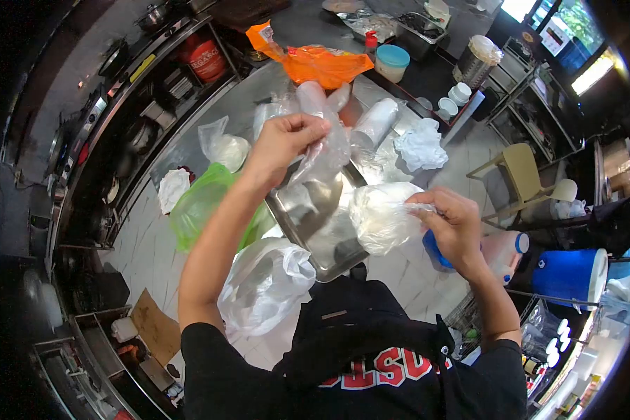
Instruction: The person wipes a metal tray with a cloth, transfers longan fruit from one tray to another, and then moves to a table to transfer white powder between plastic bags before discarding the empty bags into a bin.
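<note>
My left hand (pixel 287 143) is closed in a pinch on a thin clear plastic bag (pixel 324 150), which hangs down over a shallow metal tray (pixel 304 217). On the other side, my right hand (pixel 453 225) pinches the gathered end of a clear plastic bag of white stuff (pixel 386 217). That filled bag is at the tray's right edge; whether it rests there or hangs cannot be made out. Another bag with pale contents (pixel 229 150) lies to the left of my left hand. Just beyond it are plastic rolls, one of them a white roll (pixel 376 124).
A green plastic bag (pixel 201 203) and a white plastic bag (pixel 267 283) are at the table's near left. Farther back lie an orange bag (pixel 318 64) and a teal-lidded tub (pixel 392 61). Crumpled white plastic (pixel 421 145) lies right. A chair (pixel 514 175) and blue drum (pixel 570 273) stand beyond.
</note>
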A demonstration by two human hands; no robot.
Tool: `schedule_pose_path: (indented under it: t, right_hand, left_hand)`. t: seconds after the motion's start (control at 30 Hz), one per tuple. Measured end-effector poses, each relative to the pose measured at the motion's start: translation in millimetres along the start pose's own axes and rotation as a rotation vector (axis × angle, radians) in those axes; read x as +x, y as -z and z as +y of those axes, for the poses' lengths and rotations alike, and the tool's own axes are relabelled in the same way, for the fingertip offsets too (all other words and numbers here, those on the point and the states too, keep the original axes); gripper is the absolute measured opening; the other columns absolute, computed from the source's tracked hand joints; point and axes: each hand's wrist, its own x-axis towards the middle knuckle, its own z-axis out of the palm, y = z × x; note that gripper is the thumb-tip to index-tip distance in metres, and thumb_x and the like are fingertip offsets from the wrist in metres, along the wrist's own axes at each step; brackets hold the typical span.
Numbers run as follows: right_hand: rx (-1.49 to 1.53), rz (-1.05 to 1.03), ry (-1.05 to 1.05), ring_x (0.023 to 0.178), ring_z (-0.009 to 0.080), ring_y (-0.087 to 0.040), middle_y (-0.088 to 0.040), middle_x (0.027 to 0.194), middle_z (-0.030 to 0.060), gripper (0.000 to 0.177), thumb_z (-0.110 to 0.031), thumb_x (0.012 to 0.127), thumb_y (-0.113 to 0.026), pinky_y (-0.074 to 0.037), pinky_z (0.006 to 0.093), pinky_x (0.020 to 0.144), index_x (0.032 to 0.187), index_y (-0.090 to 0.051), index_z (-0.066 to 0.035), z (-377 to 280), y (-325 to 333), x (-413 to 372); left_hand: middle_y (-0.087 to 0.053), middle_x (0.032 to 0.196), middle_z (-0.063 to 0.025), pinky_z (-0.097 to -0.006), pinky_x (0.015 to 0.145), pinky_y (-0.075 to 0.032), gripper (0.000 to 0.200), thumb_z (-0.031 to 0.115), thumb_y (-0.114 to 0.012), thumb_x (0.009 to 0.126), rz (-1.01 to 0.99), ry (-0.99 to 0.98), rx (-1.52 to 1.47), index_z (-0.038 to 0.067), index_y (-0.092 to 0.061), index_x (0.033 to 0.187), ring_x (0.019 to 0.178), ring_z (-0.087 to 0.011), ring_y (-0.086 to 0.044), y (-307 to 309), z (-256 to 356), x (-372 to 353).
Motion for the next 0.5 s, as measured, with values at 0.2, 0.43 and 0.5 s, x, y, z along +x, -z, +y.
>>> schedule_pose_path:
  t: [0.2,0.43,0.5]
  right_hand:
    - [-0.035,-0.005,0.118,0.05,0.0148,-0.052,-0.06,0.071,0.0092,0.013,0.001,0.071,-0.064,-0.04,0.0269,0.048,0.084,-0.064,0.0,-9.3,-25.4,11.3]
    - [-0.076,-0.054,0.153,0.055,0.0213,-0.055,-0.059,0.07,0.0111,0.012,-0.001,0.07,-0.065,-0.042,0.0299,0.052,0.082,-0.065,-0.001,-13.1,-41.6,12.0]
    - [-0.071,-0.057,0.159,0.058,0.024,-0.056,-0.059,0.07,0.0115,0.012,-0.004,0.071,-0.065,-0.042,0.0306,0.053,0.083,-0.066,-0.002,-14.1,-45.6,11.7]
  left_hand:
    - [-0.063,0.08,-0.0029,-0.0224,0.063,-0.047,0.022,0.012,-0.063,0.084,-0.061,0.072,-0.128,-0.002,-0.062,0.1,0.068,-0.0085,-0.057,-1.4,4.4,-32.0]
    - [-0.062,0.08,-0.0025,-0.0217,0.063,-0.047,0.017,0.014,-0.067,0.082,-0.149,0.123,-0.065,0.0,-0.064,0.09,0.067,-0.0081,-0.056,2.4,-5.1,-52.5]
    - [-0.062,0.078,-0.0022,-0.0216,0.062,-0.046,0.016,0.014,-0.067,0.081,-0.168,0.125,-0.075,0.0,-0.064,0.088,0.065,-0.0078,-0.055,-0.8,-5.1,-59.6]
